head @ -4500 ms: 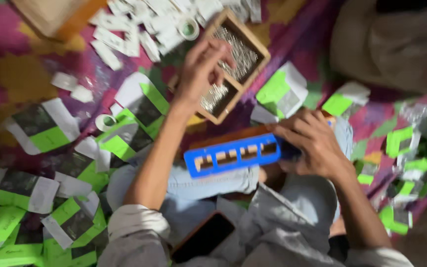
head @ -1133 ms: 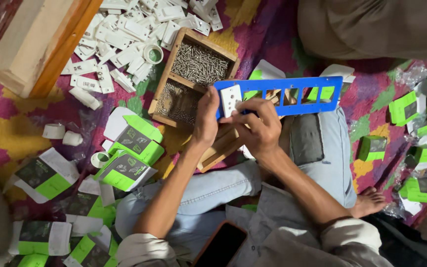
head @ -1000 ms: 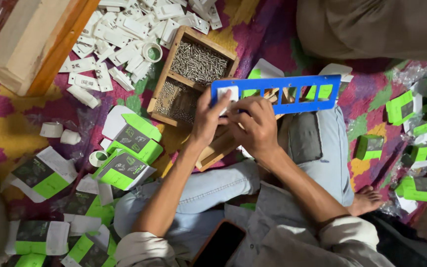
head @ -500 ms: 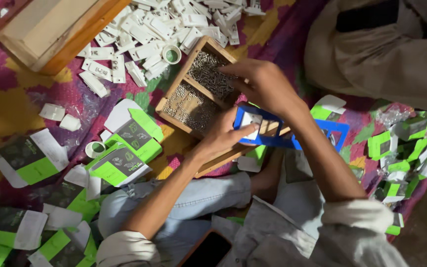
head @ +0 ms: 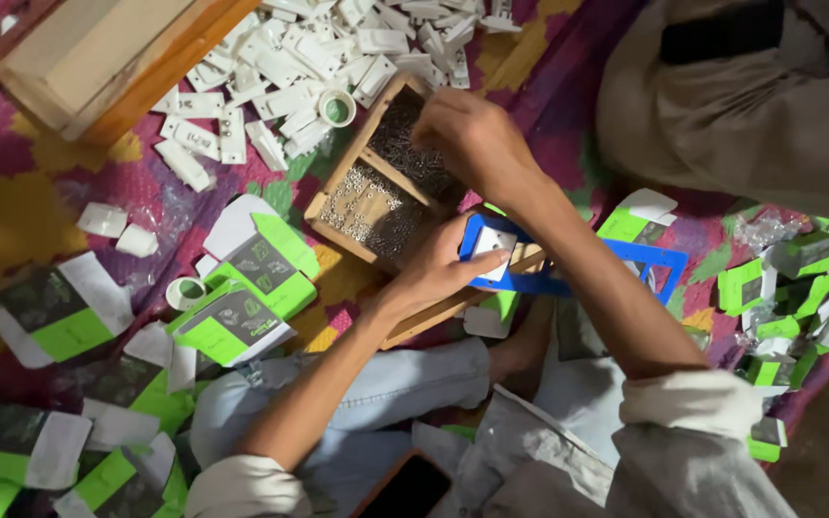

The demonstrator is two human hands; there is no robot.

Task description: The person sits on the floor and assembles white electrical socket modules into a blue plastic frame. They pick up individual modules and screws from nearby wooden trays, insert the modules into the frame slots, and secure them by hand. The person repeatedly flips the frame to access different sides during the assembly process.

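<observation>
My left hand (head: 438,269) grips the left end of a blue plastic frame (head: 626,259) with square openings, one of them filled by a white part (head: 493,251). The frame lies across a wooden strip over my lap. My right hand (head: 472,139) reaches into the far compartment of a wooden tray (head: 333,197) that holds small metal screws (head: 367,197), fingers bent down among them. What the fingers hold is hidden.
A heap of white plastic parts (head: 271,72) lies beyond the tray, beside a long wooden box (head: 98,67). Green and white cartons (head: 242,307) are scattered over the patterned cloth on both sides. Another person in grey sits at the top right (head: 741,96).
My right hand has left the blue frame and reached up into the screw tray. The frame has dropped lower and rests in my left hand alone.
</observation>
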